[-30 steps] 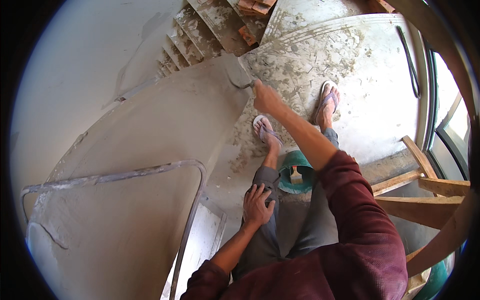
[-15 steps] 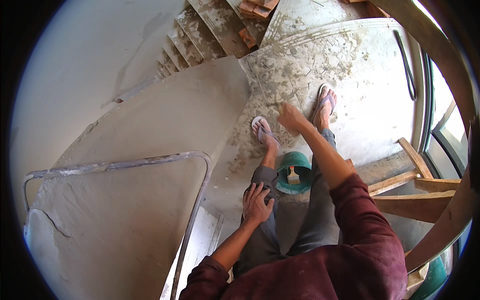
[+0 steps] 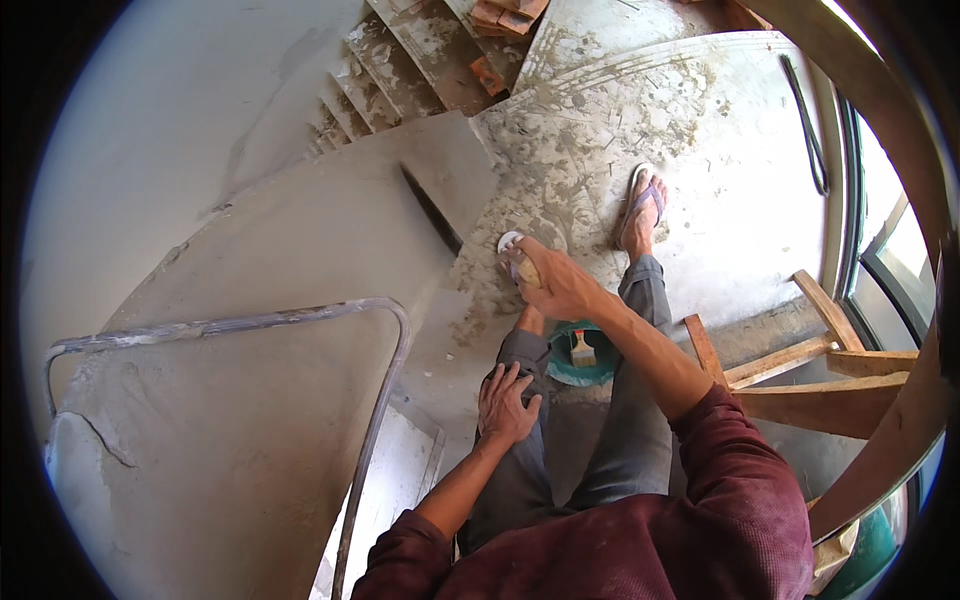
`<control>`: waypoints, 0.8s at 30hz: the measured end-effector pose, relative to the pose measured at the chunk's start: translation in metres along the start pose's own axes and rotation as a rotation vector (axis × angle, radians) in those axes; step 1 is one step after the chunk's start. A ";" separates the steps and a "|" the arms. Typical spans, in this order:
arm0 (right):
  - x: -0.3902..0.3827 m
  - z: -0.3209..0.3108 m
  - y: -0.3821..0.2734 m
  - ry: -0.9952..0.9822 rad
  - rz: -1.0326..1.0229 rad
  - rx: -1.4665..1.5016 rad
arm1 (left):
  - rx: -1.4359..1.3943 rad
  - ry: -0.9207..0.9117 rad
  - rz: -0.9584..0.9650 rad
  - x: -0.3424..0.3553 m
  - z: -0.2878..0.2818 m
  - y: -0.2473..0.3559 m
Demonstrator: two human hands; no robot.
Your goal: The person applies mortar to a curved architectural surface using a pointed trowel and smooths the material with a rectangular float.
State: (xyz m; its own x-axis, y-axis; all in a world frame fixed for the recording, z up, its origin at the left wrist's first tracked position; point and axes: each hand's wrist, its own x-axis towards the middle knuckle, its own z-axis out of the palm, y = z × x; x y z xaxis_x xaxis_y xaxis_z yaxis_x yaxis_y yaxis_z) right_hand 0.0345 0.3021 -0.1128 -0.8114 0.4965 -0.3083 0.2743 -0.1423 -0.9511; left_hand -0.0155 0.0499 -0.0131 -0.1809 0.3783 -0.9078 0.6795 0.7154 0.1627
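Observation:
My right hand [image 3: 555,280] grips the pale handle of a trowel [image 3: 430,208], whose long dark blade lies edge-on against the grey plastered surface [image 3: 360,240] of the stair side. My left hand [image 3: 505,405] rests on my left knee [image 3: 525,360] with its fingers apart. Between my legs stands a green bucket [image 3: 580,370] with a paintbrush [image 3: 583,348] in it, partly behind my right forearm. My sandalled right foot [image 3: 642,205] is on the mottled pale floor [image 3: 730,180]; my left foot is mostly hidden by my right hand.
A bent metal tube [image 3: 250,322] crosses the plastered surface at lower left. Stained steps [image 3: 420,55] with orange bricks [image 3: 505,15] rise at the top. Wooden pieces [image 3: 820,400] and a framed glass opening [image 3: 885,270] are on the right, with a dark bar [image 3: 805,120] on the floor.
My right hand has come down toward me from the plaster's upper corner, then shifted left; the trowel blade now shows long and dark across the plaster. My left hand stays on the knee.

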 end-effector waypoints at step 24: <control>0.005 -0.003 0.072 0.063 0.398 -0.309 | -0.003 -0.012 0.013 -0.002 0.005 0.001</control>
State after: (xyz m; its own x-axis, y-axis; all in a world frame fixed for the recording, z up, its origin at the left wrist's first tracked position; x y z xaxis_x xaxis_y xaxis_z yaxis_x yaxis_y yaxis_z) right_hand 0.0521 0.2972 -0.1827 -0.5828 0.5071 -0.6350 0.7039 -0.0754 -0.7062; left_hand -0.0109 0.0473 -0.0129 -0.1636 0.3810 -0.9100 0.6795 0.7122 0.1761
